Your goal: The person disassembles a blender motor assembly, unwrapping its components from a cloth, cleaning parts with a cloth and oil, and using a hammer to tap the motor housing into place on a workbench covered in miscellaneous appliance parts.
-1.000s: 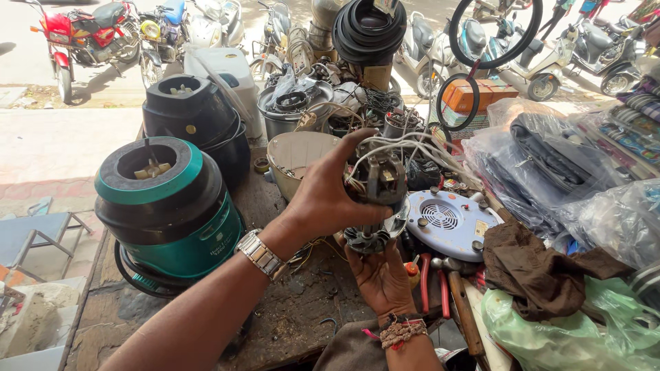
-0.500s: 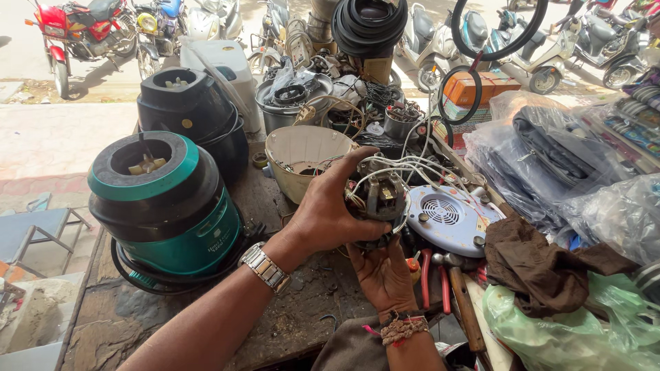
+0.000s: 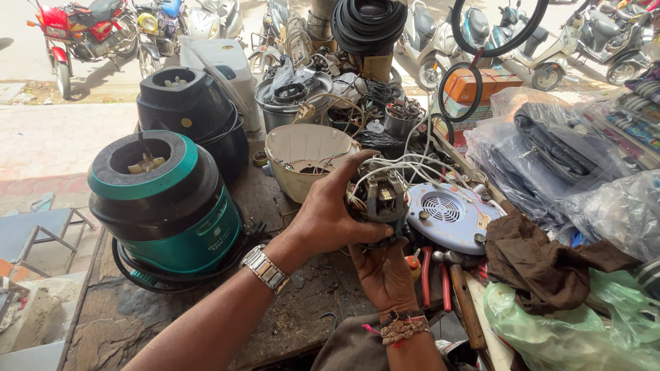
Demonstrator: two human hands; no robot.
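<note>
Both hands are gripping a small electric motor (image 3: 379, 199) above the bench (image 3: 158, 316). I am seeing my left hand (image 3: 330, 216) wrapping its side, fingers (image 3: 357, 165) curling over the top. My right hand (image 3: 383, 271) is cupping it from below, fingers clamped. Its long axis is standing roughly upright, white wires (image 3: 405, 168) trailing toward the cream housing (image 3: 302, 161). Red pliers (image 3: 433, 275) are lying just beside.

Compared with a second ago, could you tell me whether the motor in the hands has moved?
Yes. The motor has shifted rightward, away from the cream housing and closer to the round white vented base, with the left hand gripping it.
</note>
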